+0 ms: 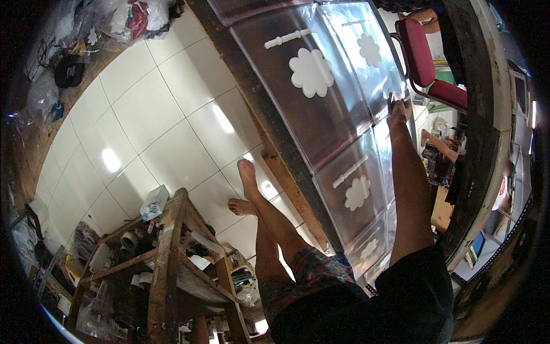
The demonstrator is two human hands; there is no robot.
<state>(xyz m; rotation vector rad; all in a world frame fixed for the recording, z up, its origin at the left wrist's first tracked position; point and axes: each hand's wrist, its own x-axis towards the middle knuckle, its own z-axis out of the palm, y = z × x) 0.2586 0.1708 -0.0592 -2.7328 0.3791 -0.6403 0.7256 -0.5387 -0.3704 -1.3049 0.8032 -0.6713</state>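
Note:
My right hand (pixel 399 110) reaches across the table to the far right edge of a glossy clear plastic sheet (pixel 286 123). Its fingers look apart, with at least one stretched out, and it seems to rest on or beside the sheet; the contact is small and unclear. The sheet lies in seamed panels over a dark surface. On the panels are a large white scalloped flower shape (pixel 311 72), a smaller white flower shape (pixel 357 192) and a white knobbed bar shape (pixel 290 38). My left hand is out of the picture.
A red padded chair (pixel 417 51) stands beyond the table's right side, near another person's bare limb (pixel 440 145). A wooden rack (pixel 166 258) holding several items is at the lower left. Plastic bags (pixel 129 23) lie along the upper left, past white floor tiles (pixel 140 109).

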